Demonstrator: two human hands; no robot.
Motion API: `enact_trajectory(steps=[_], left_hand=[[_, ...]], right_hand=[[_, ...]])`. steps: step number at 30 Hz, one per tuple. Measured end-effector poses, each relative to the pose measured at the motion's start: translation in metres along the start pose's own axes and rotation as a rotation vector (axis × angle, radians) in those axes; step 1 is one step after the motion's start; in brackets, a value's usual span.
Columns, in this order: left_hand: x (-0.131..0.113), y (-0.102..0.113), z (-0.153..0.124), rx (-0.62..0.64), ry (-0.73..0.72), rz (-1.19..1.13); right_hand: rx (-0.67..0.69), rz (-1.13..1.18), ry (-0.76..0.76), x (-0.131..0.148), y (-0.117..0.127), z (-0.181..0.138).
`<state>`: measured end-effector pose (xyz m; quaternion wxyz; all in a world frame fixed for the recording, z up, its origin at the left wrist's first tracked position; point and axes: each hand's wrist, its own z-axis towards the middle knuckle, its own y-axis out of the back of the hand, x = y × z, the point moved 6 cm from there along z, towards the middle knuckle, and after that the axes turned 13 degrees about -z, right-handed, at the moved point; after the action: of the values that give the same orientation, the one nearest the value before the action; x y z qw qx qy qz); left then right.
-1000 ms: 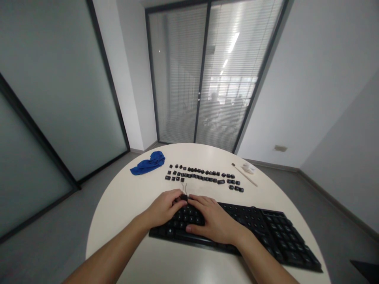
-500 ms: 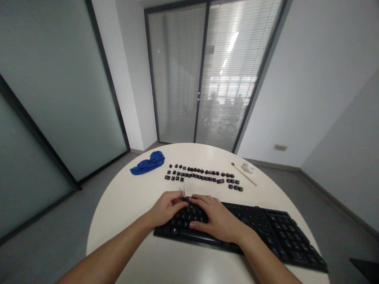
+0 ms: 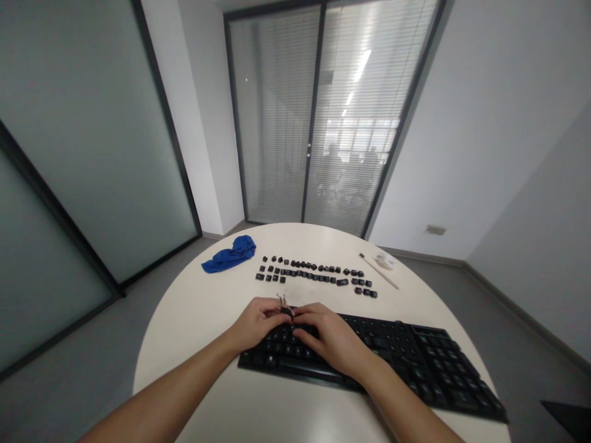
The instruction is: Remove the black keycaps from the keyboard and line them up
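A small black binder clip (image 3: 287, 311) with thin silver wire handles is pinched in my left hand (image 3: 259, 322), over the upper left part of a black keyboard (image 3: 314, 372). My right hand (image 3: 329, 337) comes in from the right, its fingers curled against the clip's black end. Whether a keycap sits between those fingertips is hidden. Beyond my hands, several loose black keycaps (image 3: 318, 277) lie in rows on the table. Bare key sockets (image 3: 364, 324) show along the keyboard's upper rows, while lower-row keys are in place.
On the round cream table (image 3: 194, 344), a crumpled blue cloth (image 3: 231, 255) lies at the far left. A thin brush with a light handle (image 3: 381, 272) rests at the far right, beside some crumpled whitish material (image 3: 386, 261). Glass partitions and walls surround the table.
My right hand has shifted left and its fingers have drawn together at the binder clip, from lying spread over the keys. My left hand keeps its pinch on the clip.
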<state>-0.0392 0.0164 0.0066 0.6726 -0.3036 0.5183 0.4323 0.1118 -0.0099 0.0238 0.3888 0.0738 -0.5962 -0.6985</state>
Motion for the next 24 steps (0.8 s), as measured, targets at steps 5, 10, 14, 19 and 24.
enact_trajectory(steps=[5, 10, 14, 19, 24], left_hand=[[-0.003, -0.001, 0.001, 0.017, -0.033, 0.008], [-0.004, -0.001, 0.001, 0.019, -0.048, 0.006], [0.0, 0.002, 0.002, -0.019, -0.02, 0.005], [0.007, 0.012, 0.003, -0.138, 0.046, -0.004], [0.01, 0.013, 0.004, -0.177, 0.057, -0.038]], right_hand=[[0.0, -0.038, 0.011, 0.002, -0.002, 0.0], [-0.006, -0.067, 0.001, 0.003, -0.001, -0.001], [-0.012, -0.02, 0.013, 0.006, 0.0, -0.001], [-0.053, 0.004, -0.049, 0.002, -0.002, 0.001], [-0.092, 0.016, -0.109, -0.003, -0.002, 0.0]])
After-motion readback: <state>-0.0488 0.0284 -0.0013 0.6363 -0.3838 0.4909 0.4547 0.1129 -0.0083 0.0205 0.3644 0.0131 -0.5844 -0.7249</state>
